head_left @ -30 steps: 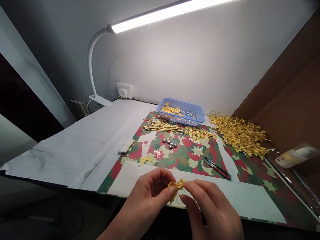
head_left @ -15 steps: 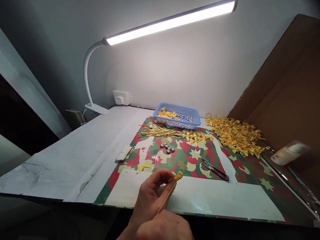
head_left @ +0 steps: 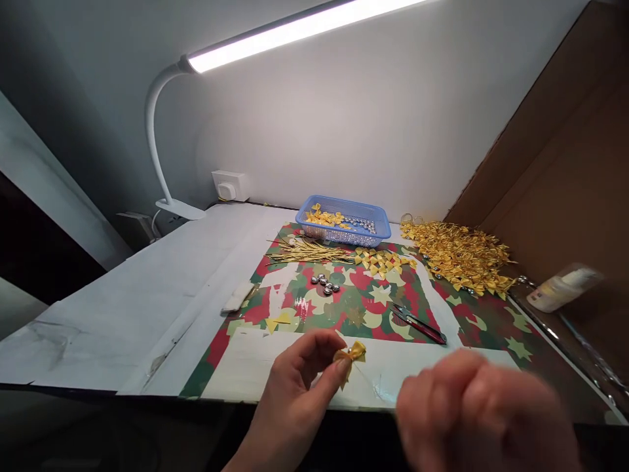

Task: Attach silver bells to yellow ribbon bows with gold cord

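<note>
Between thumb and forefinger, my left hand [head_left: 302, 387] pinches a yellow ribbon bow [head_left: 354, 353] above the table's front edge. A small shiny spot shows at the bow's middle. My right hand [head_left: 484, 410] is off to the right, near the camera and blurred by motion, its fingers curled closed; whatever it may hold is hidden. Beyond the left hand lie several silver bells [head_left: 327, 286] and two yellow ribbon scraps [head_left: 278, 322]. Red-handled thread snips [head_left: 420, 326] lie on the patterned sheet past the right hand.
A blue basket [head_left: 344, 202] with bows and silver bells stands by the wall. Gold cords [head_left: 309, 252] and loose bows [head_left: 381, 261] lie before it. To the right are a heap of gold bows [head_left: 457, 255] and a bottle [head_left: 560, 288]. A lamp [head_left: 295, 33] hangs overhead.
My right hand has moved from below the left hand out to the right. The cord that ran down from the bow no longer shows there. The left hand still pinches the bow.
</note>
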`<state>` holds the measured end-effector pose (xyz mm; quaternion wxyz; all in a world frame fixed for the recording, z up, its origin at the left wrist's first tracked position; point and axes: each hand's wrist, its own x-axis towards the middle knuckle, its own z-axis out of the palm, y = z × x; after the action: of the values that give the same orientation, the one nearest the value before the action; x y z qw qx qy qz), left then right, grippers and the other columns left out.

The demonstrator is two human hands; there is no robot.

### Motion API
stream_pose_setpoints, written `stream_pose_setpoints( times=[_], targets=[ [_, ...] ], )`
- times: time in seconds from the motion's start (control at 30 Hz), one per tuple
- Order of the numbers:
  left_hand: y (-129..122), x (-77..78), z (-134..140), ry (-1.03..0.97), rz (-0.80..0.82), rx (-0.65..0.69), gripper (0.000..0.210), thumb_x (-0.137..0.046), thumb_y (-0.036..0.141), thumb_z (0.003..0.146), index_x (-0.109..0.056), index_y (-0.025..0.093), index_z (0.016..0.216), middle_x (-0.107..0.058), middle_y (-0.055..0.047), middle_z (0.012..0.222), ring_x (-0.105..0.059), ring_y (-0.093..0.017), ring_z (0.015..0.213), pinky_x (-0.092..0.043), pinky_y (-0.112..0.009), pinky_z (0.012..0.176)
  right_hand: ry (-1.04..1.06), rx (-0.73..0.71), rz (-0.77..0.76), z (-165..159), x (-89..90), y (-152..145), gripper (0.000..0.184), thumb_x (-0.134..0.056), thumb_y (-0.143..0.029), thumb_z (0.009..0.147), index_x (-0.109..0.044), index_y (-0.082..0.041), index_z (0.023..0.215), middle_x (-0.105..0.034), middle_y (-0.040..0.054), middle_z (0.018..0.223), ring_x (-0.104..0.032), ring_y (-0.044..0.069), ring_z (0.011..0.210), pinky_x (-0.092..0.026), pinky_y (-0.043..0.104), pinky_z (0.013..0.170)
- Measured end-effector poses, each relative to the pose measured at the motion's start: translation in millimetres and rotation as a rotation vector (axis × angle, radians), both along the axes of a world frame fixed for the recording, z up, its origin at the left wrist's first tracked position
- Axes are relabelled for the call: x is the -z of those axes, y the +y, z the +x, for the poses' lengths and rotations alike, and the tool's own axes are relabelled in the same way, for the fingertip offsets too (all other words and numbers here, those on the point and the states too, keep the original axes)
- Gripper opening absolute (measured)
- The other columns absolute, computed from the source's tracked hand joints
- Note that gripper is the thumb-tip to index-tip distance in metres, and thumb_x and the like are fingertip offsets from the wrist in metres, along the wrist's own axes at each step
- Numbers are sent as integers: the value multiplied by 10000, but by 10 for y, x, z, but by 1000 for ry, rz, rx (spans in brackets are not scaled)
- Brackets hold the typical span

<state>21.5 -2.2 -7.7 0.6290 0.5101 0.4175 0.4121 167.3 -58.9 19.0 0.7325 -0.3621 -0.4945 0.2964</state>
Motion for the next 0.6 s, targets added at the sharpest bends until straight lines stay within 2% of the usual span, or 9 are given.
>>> stream_pose_setpoints(
  times=[0.07,0.13,0.23,0.33,0.4,0.5,0.6],
  targets=[
    [-16,-77,-5,-41,-135,50,188,-790,346,778,-693,218,876,-693,10,767,-581,-155,711,-460,-240,658,209,132,-43,146,-141,44,159,-540,-269,1001,-570,-249,846,-593,-74,693,-539,39,460,-616,238,589],
    [-28,-136,-18,-78,-243,70,231,-839,333,727,-696,200,852,-680,17,705,-560,-131,646,-441,-228,628,235,205,-32,227,-161,101,97,-580,-246,978,-564,-244,882,-586,-74,749,-529,28,482,-642,319,691],
    [-38,-171,-43,-150,-338,103,255,-870,311,693,-697,205,847,-654,34,663,-544,-111,614,-420,-214,614,32,224,23,195,-14,105,122,-509,-156,993,-562,-253,939,-612,-51,778,-555,51,468,-611,273,593],
    [-36,-157,-68,-174,-380,121,207,-845,301,726,-728,221,877,-636,39,665,-512,-106,622,-408,-206,612,-264,220,-27,72,188,9,189,-493,-111,977,-598,-232,878,-609,-20,732,-631,116,627,-549,242,606],
    [-30,-140,-79,-170,-406,138,143,-818,289,755,-752,218,860,-666,17,715,-520,-115,659,-419,-213,638,-407,230,-81,14,296,-55,198,-512,-100,958,-641,-218,865,-589,-7,742,-618,116,678,-509,216,618],
    [-15,-128,-79,-173,-455,170,108,-798,289,785,-773,200,842,-703,-14,798,-546,-128,723,-439,-218,676,-541,278,-95,-1,408,-94,219,-527,-87,942,-695,-227,949,-560,1,822,-578,88,657,-467,183,582],
    [-1,-136,-68,-201,-511,188,124,-800,284,793,-776,179,854,-712,-23,826,-550,-117,719,-453,-208,671,-622,313,-102,19,468,-90,219,-540,-91,941,-703,-232,980,-530,-1,812,-547,84,648,-453,180,571]
  ],
)
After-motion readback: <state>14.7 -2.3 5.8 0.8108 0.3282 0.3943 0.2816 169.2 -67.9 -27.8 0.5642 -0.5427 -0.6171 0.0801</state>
